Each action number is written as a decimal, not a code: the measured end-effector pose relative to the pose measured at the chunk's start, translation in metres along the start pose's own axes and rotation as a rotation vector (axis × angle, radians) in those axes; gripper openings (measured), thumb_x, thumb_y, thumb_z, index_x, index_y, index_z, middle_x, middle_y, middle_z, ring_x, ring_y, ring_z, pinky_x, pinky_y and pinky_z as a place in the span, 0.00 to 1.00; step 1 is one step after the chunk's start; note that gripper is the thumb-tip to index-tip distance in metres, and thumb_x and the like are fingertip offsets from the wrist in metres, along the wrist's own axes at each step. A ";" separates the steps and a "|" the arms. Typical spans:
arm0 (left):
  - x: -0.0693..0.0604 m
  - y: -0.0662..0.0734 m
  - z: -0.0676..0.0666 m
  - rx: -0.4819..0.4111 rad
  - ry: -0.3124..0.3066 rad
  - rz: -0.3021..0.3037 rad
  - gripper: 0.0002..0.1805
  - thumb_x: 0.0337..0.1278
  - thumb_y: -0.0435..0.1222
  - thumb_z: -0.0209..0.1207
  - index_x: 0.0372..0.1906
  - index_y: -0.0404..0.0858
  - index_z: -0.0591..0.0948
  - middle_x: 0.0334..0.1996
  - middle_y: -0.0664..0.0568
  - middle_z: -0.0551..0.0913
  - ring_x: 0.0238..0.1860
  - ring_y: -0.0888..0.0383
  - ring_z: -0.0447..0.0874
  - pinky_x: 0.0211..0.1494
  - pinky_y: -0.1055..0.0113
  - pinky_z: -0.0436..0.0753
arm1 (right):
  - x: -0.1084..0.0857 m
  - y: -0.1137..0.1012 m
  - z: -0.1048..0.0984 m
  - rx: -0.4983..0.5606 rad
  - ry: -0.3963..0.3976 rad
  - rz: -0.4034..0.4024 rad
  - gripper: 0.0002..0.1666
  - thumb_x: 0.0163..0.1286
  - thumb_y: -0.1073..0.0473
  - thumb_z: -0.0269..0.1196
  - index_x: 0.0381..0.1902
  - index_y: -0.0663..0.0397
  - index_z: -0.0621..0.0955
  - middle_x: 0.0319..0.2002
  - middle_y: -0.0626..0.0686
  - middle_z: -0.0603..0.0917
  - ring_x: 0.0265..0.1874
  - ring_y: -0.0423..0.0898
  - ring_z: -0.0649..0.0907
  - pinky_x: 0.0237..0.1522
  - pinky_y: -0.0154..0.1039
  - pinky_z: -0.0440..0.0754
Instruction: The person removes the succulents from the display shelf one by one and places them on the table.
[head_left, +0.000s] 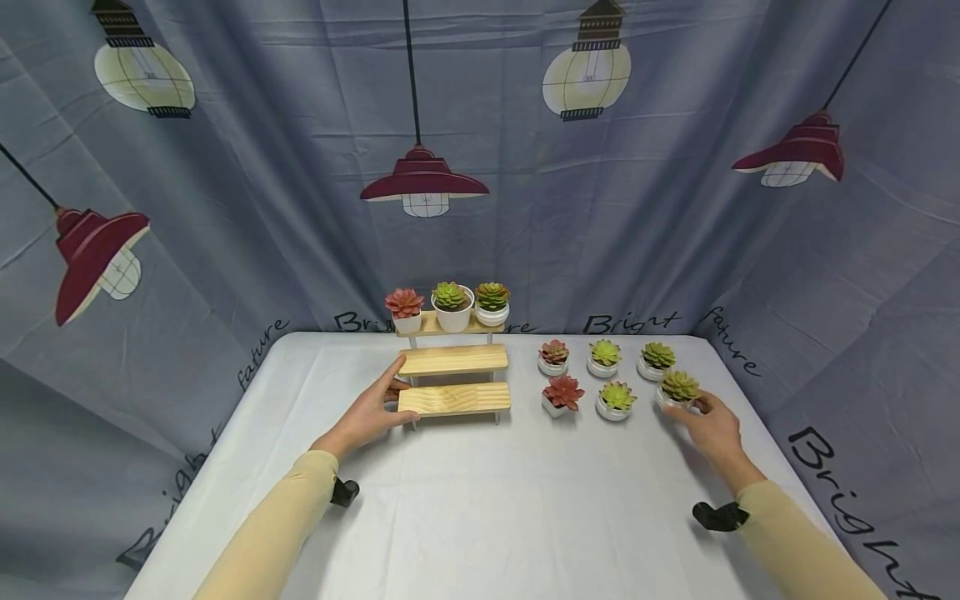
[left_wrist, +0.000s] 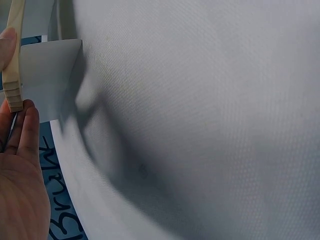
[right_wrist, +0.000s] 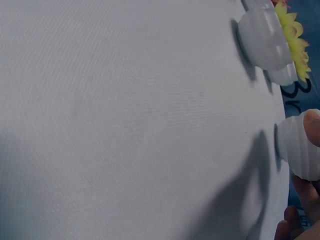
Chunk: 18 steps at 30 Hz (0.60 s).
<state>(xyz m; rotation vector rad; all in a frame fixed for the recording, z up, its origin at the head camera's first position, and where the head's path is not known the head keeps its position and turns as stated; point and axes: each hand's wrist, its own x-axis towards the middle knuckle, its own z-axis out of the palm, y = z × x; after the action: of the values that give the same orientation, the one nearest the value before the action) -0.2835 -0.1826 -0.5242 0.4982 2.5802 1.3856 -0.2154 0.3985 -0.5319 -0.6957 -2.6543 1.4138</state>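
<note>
My left hand (head_left: 372,417) holds the left end of a small three-tier wooden plant stand (head_left: 454,400). In the left wrist view, the thumb lies on a wooden board (left_wrist: 14,65) with fingers (left_wrist: 29,130) at its other side. The stand's top tier carries a red succulent (head_left: 405,305), a green succulent in a white pot (head_left: 453,320) and a darker green one (head_left: 492,300). Its two lower tiers are bare. At the right, my right hand (head_left: 712,429) grips a green potted succulent (head_left: 679,387) by its white pot (right_wrist: 299,145), which appears slightly raised off the cloth.
Between the hands, on the white tablecloth (head_left: 525,500), stand two reddish succulents (head_left: 553,354) (head_left: 562,393), two yellow-green ones (head_left: 603,354) (head_left: 616,398) and a green one (head_left: 657,358). A grey-blue curtain (head_left: 510,250) with printed lamps borders the table's back and sides.
</note>
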 end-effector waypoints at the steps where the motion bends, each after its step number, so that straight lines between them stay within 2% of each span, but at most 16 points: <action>1: 0.000 0.000 0.000 -0.001 0.000 -0.001 0.63 0.53 0.45 0.77 0.82 0.69 0.44 0.64 0.44 0.74 0.66 0.41 0.75 0.68 0.43 0.74 | 0.000 0.001 0.000 -0.003 -0.003 0.007 0.62 0.68 0.39 0.69 0.79 0.70 0.52 0.74 0.75 0.59 0.72 0.71 0.61 0.70 0.64 0.65; 8: -0.001 0.001 0.000 0.000 0.000 -0.011 0.63 0.53 0.46 0.77 0.81 0.70 0.44 0.64 0.45 0.74 0.65 0.42 0.75 0.68 0.43 0.74 | 0.004 0.008 0.004 -0.024 -0.011 0.025 0.61 0.67 0.40 0.70 0.79 0.72 0.52 0.74 0.74 0.60 0.72 0.70 0.62 0.71 0.62 0.65; 18: 0.000 -0.001 0.000 -0.001 0.002 -0.004 0.63 0.53 0.46 0.77 0.82 0.68 0.44 0.64 0.45 0.74 0.65 0.41 0.75 0.67 0.43 0.74 | 0.005 0.012 0.009 0.006 -0.032 0.043 0.61 0.68 0.43 0.70 0.79 0.72 0.52 0.74 0.75 0.59 0.73 0.71 0.61 0.71 0.62 0.65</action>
<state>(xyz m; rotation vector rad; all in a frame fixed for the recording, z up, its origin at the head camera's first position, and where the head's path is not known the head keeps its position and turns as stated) -0.2835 -0.1830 -0.5250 0.4916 2.5811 1.3867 -0.2177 0.3999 -0.5476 -0.7395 -2.6734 1.4556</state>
